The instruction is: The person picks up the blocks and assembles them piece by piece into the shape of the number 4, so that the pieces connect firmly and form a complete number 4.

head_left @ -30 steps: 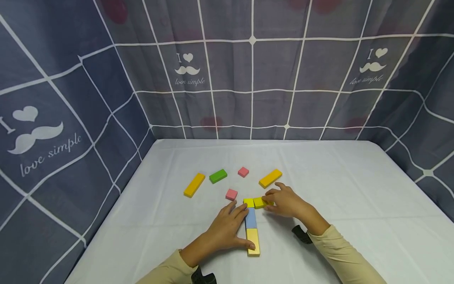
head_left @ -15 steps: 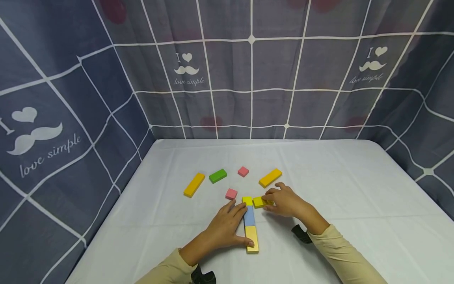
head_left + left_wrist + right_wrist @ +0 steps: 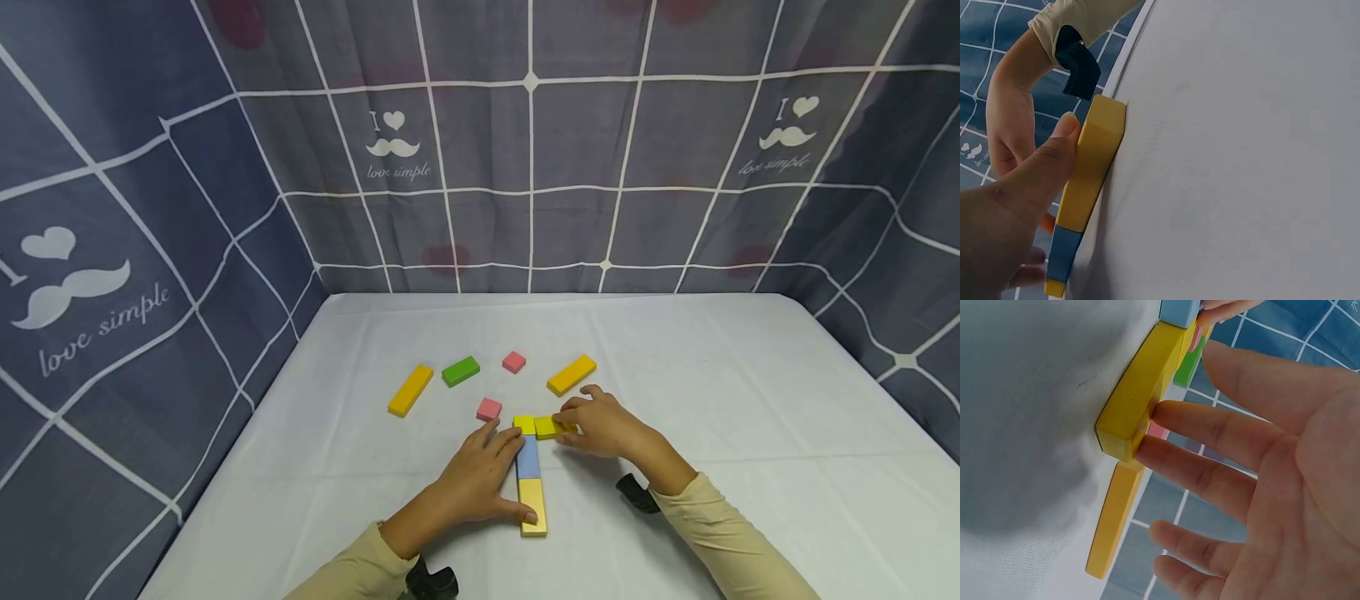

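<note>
A row of blocks runs away from me on the white table: a long pale yellow block (image 3: 532, 500), a blue block (image 3: 528, 458) and a small yellow block (image 3: 524, 423). My left hand (image 3: 476, 479) lies along its left side. Its thumb rests on the pale yellow block, and its fingertips touch near the small yellow end. Another yellow block (image 3: 1138, 394) extends rightward from that end, apparently touching it. My right hand (image 3: 603, 425) rests its index and middle fingertips on this block; in the right wrist view its thumb is apart from the block.
Farther back lie two orange-yellow blocks (image 3: 411, 391) on either side, a green block (image 3: 461, 372) and two pink blocks (image 3: 489, 409). A grey checked curtain (image 3: 480, 167) surrounds the white tabletop (image 3: 712, 375) at the back and sides.
The row has shifted slightly left and away from me under my left hand. A narrow gap beside the right-hand yellow block, visible half a second ago, has closed. My right hand barely moved.
</note>
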`<action>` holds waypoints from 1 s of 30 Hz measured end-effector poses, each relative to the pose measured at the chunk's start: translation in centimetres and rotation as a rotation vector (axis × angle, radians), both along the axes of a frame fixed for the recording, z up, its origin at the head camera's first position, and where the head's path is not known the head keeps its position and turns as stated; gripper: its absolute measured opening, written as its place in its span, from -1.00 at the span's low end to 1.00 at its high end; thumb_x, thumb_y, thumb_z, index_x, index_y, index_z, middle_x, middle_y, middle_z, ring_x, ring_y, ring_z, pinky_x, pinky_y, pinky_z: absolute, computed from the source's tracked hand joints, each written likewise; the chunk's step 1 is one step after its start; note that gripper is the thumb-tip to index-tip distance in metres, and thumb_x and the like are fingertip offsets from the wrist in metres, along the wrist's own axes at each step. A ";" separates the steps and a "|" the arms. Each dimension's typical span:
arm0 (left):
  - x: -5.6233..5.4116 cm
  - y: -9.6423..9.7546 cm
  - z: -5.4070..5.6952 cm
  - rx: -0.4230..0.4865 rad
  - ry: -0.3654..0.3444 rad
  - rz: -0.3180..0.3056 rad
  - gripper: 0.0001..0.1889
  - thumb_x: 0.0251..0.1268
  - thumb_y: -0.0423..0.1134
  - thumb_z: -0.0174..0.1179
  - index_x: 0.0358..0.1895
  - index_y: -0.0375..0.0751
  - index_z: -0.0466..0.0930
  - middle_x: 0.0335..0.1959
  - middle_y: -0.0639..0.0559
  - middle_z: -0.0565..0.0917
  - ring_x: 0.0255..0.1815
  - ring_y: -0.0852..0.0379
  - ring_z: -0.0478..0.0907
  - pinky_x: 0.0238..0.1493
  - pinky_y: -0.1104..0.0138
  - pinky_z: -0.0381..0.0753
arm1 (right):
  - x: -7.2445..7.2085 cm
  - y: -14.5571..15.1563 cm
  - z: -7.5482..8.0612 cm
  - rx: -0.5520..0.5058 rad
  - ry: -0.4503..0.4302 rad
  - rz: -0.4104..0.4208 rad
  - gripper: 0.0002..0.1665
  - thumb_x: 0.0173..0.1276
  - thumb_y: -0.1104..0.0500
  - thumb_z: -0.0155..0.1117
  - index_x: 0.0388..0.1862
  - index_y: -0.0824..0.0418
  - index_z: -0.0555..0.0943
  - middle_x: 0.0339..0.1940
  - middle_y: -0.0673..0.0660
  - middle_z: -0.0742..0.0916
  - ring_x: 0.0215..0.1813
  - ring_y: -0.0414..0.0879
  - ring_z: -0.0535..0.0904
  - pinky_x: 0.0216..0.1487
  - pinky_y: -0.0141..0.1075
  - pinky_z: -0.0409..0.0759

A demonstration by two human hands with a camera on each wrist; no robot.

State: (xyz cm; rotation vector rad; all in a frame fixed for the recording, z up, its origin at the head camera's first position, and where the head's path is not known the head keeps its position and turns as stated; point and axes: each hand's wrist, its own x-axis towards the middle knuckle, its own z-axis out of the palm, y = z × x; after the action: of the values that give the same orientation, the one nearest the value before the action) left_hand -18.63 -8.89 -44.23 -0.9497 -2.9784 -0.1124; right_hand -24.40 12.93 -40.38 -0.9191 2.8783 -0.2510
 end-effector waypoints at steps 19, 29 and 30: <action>-0.5 -0.1 -0.1 -0.001 -0.096 0.001 0.12 -0.20 0.55 0.01 0.40 -0.17 0.08 0.43 0.00 0.13 0.46 -0.15 -0.08 0.41 0.07 0.02 | -0.2 -0.4 0.1 0.014 -0.023 -0.018 -0.58 0.22 0.01 0.24 -0.01 0.20 0.62 0.02 0.16 0.65 0.25 0.29 0.28 0.21 0.13 0.26; -0.7 -0.1 -0.2 -0.017 -0.056 -0.009 0.12 -0.21 0.57 -0.01 0.39 -0.15 0.09 0.41 0.00 0.16 0.45 -0.15 -0.05 0.40 0.07 0.03 | -0.2 -0.4 0.0 0.012 -0.014 -0.010 -0.58 0.21 0.01 0.25 -0.01 0.20 0.62 0.02 0.15 0.65 0.24 0.29 0.30 0.20 0.14 0.26; -0.7 -0.1 -0.2 -0.019 -0.051 -0.010 0.12 -0.21 0.56 -0.01 0.39 -0.15 0.09 0.41 0.00 0.17 0.45 -0.15 -0.04 0.40 0.07 0.03 | -0.3 -0.4 -0.1 0.011 -0.012 -0.009 -0.58 0.21 0.01 0.25 -0.01 0.20 0.62 0.01 0.16 0.65 0.23 0.29 0.30 0.20 0.14 0.26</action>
State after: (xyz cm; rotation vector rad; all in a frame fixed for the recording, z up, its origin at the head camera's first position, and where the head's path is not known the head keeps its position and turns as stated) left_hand -19.32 -8.98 -44.39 -0.9793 -3.0264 -0.1097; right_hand -24.65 12.56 -40.45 -0.9002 2.8705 -0.2400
